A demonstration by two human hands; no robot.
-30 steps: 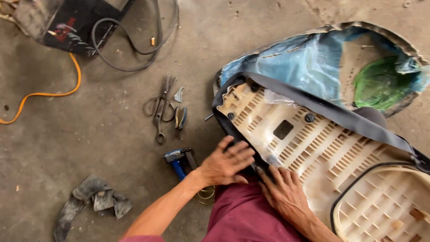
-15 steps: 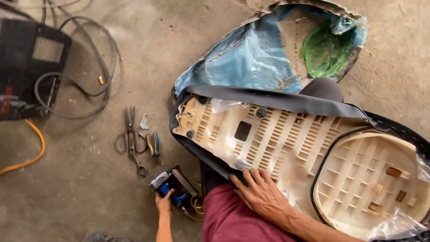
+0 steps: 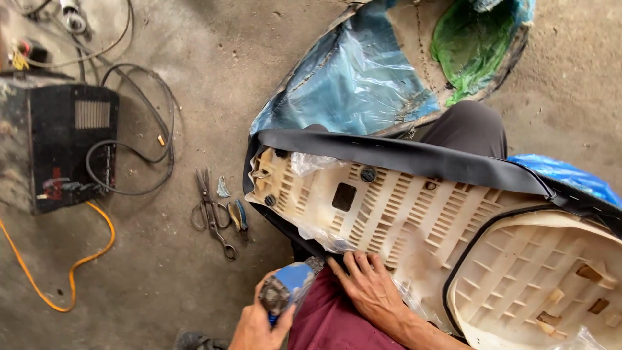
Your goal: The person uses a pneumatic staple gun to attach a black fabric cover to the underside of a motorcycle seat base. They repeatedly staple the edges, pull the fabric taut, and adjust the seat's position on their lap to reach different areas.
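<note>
The upturned motorcycle seat base lies across the person's lap, its black cover already folded over the far edge at 12 o'clock. The near edge looks unfastened. The right hand presses flat and open there, while the left hand grips a blue staple gun at 7 o'clock. Scissors lie at 9 o'clock.

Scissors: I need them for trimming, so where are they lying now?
In the head view the scissors lie on the concrete floor, left of the upturned seat base and right of the black machine box.
</note>
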